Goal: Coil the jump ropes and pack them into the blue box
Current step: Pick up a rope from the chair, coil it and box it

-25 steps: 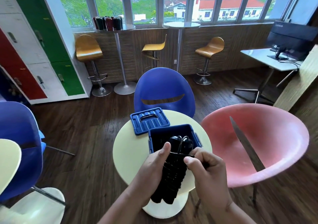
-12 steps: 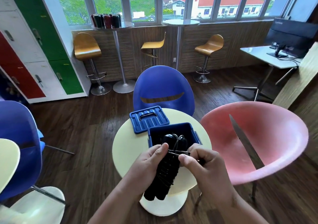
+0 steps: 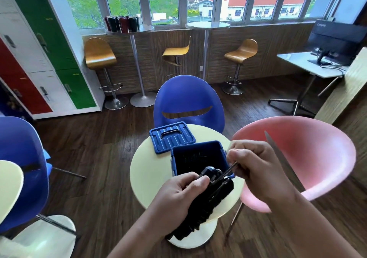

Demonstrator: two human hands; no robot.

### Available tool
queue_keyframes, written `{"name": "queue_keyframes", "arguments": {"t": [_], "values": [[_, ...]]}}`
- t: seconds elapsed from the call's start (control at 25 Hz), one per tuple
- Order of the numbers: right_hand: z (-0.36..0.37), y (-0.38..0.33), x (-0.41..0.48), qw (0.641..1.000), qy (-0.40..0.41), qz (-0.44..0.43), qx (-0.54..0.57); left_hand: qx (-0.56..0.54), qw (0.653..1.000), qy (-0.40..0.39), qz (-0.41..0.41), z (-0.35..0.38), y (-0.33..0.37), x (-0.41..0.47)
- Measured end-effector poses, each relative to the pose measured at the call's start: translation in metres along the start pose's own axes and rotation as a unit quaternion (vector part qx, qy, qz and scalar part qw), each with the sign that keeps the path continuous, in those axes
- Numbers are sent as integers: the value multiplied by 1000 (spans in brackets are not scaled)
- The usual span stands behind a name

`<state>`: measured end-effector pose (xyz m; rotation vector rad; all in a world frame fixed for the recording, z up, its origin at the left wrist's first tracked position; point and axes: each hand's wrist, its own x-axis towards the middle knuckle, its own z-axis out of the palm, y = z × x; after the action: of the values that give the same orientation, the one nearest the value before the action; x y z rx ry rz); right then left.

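A black jump rope bundle [image 3: 204,208], its handles side by side with cord wrapped round them, is gripped by my left hand [image 3: 178,196] just in front of the blue box [image 3: 198,158]. My right hand [image 3: 256,168] pinches a thin strand of the cord [image 3: 228,172] and holds it taut up and to the right of the bundle. The blue box stands open on the small round cream table [image 3: 151,170]; its dark inside shows nothing I can make out. The box's blue lid [image 3: 171,136] lies flat behind it on the table.
A blue chair [image 3: 188,103] stands behind the table and a pink chair [image 3: 309,158] at its right. Another blue chair [image 3: 23,170] and a cream table [image 3: 8,186] are at the left. Bar stools, tall tables and lockers line the far wall.
My right hand has moved up and to the right, drawing the cord strand out taut. My left hand has closed more tightly round the bundle, which sits a little lower before the box.
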<state>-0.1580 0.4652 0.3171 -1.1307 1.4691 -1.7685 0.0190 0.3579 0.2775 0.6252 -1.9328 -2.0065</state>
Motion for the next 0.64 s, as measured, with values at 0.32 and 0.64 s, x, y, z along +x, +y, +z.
{"name": "queue_keyframes", "arguments": {"t": [0.32, 0.64], "values": [[5, 18, 7, 980, -25, 125, 152, -54, 997, -33, 39, 1, 8, -10], [21, 42, -14, 929, -51, 249, 269, -58, 996, -6, 71, -4, 8, -10]]}}
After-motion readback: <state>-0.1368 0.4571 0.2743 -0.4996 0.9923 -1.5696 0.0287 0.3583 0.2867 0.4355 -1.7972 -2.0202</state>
